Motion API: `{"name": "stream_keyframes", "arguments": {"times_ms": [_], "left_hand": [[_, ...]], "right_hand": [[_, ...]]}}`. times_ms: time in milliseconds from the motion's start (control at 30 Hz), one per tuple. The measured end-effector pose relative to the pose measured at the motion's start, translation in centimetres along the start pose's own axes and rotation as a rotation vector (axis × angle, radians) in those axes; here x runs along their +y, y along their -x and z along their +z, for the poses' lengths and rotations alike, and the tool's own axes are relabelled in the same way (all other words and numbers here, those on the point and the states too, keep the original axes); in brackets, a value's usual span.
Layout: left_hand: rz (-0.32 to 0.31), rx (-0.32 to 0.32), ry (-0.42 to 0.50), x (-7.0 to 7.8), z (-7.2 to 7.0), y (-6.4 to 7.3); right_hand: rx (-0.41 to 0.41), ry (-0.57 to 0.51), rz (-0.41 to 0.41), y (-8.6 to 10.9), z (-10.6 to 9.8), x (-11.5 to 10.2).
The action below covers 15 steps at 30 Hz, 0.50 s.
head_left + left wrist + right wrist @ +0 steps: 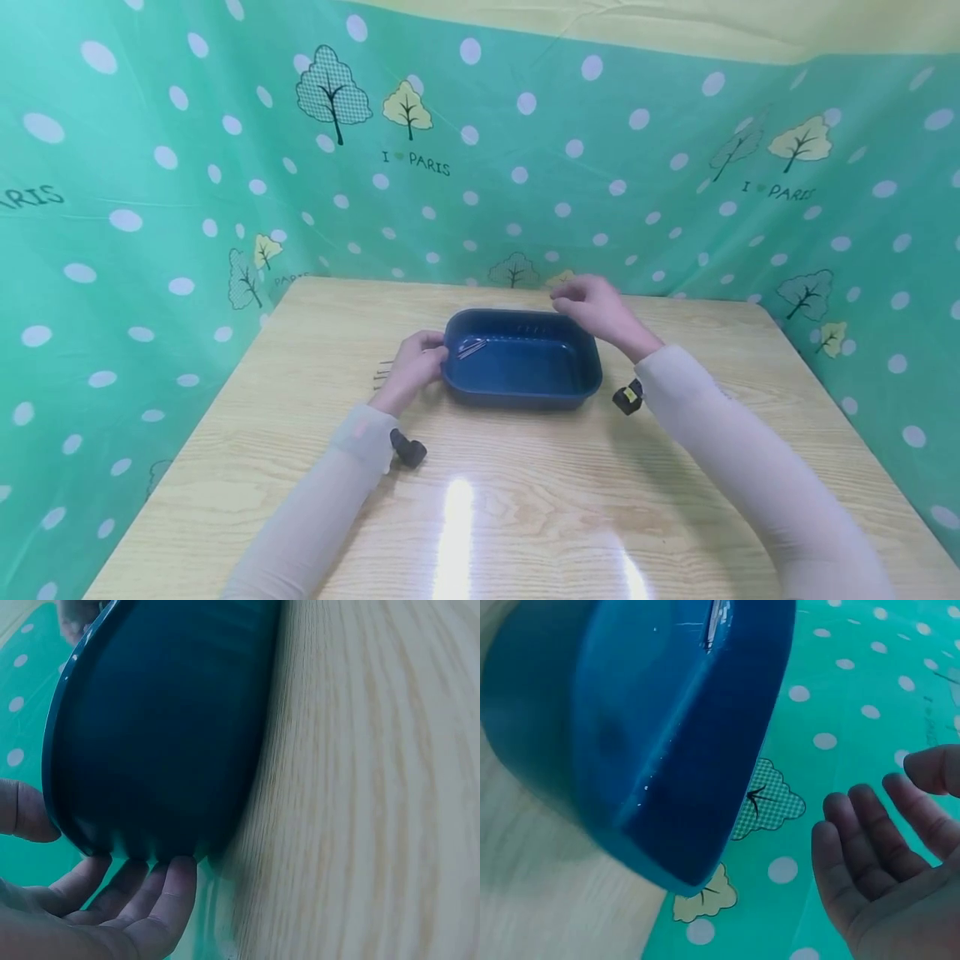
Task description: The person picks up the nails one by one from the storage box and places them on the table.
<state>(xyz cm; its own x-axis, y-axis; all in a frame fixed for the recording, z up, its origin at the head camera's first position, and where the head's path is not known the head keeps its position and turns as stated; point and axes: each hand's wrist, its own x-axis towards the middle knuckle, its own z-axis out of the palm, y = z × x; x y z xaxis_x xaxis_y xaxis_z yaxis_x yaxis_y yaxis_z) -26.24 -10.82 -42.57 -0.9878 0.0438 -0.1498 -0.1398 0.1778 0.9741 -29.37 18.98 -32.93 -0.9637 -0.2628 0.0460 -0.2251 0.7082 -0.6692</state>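
A dark blue oblong plastic basin (517, 400) sits upright on the wooden table. My left hand (417, 362) holds its left end; in the left wrist view the fingertips (180, 874) lie against the outer wall and the thumb (34, 814) is at the rim. Inside, near the left end, lie a few thin, shiny metal pieces (472, 348) that look like nails. My right hand (592, 307) hovers by the far right corner of the rim. Its fingers (881, 840) are loosely bent, with nothing between them in the right wrist view.
Several thin dark nail-like pieces (382, 375) lie on the table beside my left hand. Small black cameras (408, 450) are worn at both wrists. A green dotted curtain (480, 192) hangs behind the wooden table (525, 500) and along its sides.
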Motion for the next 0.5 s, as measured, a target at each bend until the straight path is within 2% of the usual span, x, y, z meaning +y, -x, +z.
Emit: {"name": "stream_keyframes", "arguments": {"times_ms": [267,500], "left_hand": [[0.008,-0.009,0.017,0.0,0.0,0.0],[0.003,-0.015,0.038,0.2,0.1,0.2]], "right_hand": [[-0.046,0.130,-0.125,-1.8,1.7,-1.7],[-0.132,0.228,-0.207,-3.1,3.1,-2.6]]}}
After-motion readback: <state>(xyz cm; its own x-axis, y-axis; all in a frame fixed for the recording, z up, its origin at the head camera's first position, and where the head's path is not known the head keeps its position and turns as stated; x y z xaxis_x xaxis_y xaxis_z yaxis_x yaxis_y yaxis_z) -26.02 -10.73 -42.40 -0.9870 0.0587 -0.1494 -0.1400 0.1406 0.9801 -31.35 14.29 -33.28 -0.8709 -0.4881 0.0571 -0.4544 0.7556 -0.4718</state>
